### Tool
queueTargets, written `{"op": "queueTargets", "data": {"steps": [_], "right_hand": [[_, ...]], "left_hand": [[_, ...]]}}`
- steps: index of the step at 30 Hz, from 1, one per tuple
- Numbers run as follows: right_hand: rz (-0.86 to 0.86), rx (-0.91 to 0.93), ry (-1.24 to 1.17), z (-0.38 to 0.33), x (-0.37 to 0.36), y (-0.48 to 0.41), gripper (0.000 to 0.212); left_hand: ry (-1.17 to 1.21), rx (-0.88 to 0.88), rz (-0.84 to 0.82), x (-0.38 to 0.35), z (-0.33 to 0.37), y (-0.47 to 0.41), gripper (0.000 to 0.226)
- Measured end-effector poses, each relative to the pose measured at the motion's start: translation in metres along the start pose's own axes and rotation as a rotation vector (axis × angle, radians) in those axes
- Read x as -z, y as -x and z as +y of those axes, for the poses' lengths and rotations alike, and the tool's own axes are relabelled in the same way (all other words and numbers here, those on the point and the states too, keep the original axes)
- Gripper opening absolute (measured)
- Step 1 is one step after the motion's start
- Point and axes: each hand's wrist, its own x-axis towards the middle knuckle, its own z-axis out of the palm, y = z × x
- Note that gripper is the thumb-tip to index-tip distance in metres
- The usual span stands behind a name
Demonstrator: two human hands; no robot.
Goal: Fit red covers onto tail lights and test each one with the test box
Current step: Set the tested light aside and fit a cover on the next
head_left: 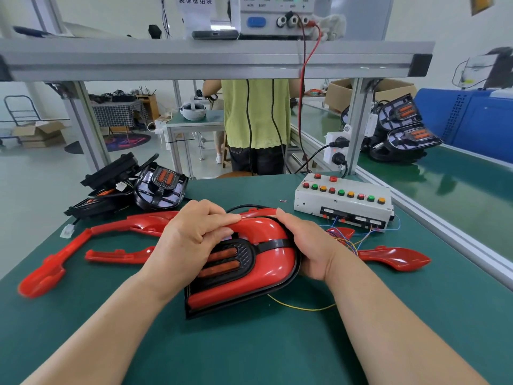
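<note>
- Red spare covers [58, 259] lie loose at the left of the green desk [249, 351], within easy reach, apparently waiting their turn.
- Black uncovered lamps [159, 187] are piled at the desk's far-left edge with their connectors trailing, well apart from the piece being worked, and look like the supply stack.
- Laid across the upper edge of the red cover [266, 273], the left hand [194, 232] presses down with nearly straight fingers. Its thumb is hidden. The grip is released rather than clenched, and the hand seems to be pushing the cover home onto its seat.
- At the centre of the desk, directly before the person, sits the tail light [244, 255], with the cover over its face and a black rim showing around it.
- Cupping the lamp's right rim, the right hand [311, 245] curls its fingers under the housing and sets its thumb on the top edge. This grip is grasping the tail light, probably bracing it against the other hand's push.
- Behind and to the right stands the test box [344, 201], white with coloured buttons and untouched. Thin coloured wires [358, 240] trail from it toward the lamp, near enough for the check that follows fitting.
- Another loose cover [394, 258] lies just beside the right hand.
</note>
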Motion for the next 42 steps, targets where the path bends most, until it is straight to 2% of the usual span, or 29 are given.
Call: {"op": "queueTargets", "data": {"steps": [7,11,14,17,23,28,31,33,36,39,42], "right_hand": [[0.021,0.019,0.026,0.001,0.0,-0.001,0.042],[0.024,0.036,0.014,0.002,0.0,-0.003,0.046],[0.04,0.033,0.014,0.003,-0.001,-0.003,0.045],[0.044,0.029,0.026,0.004,-0.001,-0.003,0.043],[0.035,0.027,0.036,0.003,-0.002,-0.002,0.043],[0.022,0.035,0.05,0.002,-0.003,-0.002,0.043],[-0.029,0.029,0.059,0.003,-0.003,-0.001,0.047],[-0.065,0.033,0.082,0.002,-0.004,0.0,0.049],[-0.109,0.064,0.105,0.004,-0.004,-0.001,0.056],[-0.123,0.13,0.081,0.007,-0.006,-0.001,0.05],[-0.109,0.152,0.055,0.007,-0.006,0.0,0.049]], "left_hand": [[0.04,0.054,0.017,-0.006,0.001,0.002,0.029],[0.388,0.262,0.025,-0.012,0.005,0.004,0.022],[0.28,0.23,0.043,-0.016,-0.001,0.006,0.026],[0.383,0.273,0.019,-0.018,-0.001,0.006,0.03],[0.302,0.201,0.029,-0.015,-0.001,0.005,0.029],[0.07,0.04,0.079,-0.012,-0.002,0.006,0.028],[0.191,0.126,0.027,-0.014,-0.003,0.005,0.026],[0.129,0.085,0.033,-0.014,-0.003,0.005,0.026],[0.172,0.108,0.022,-0.014,-0.004,0.004,0.027],[0.057,0.084,0.057,-0.016,-0.003,0.003,0.028],[0.086,0.136,0.044,-0.015,-0.002,0.001,0.026]]}}
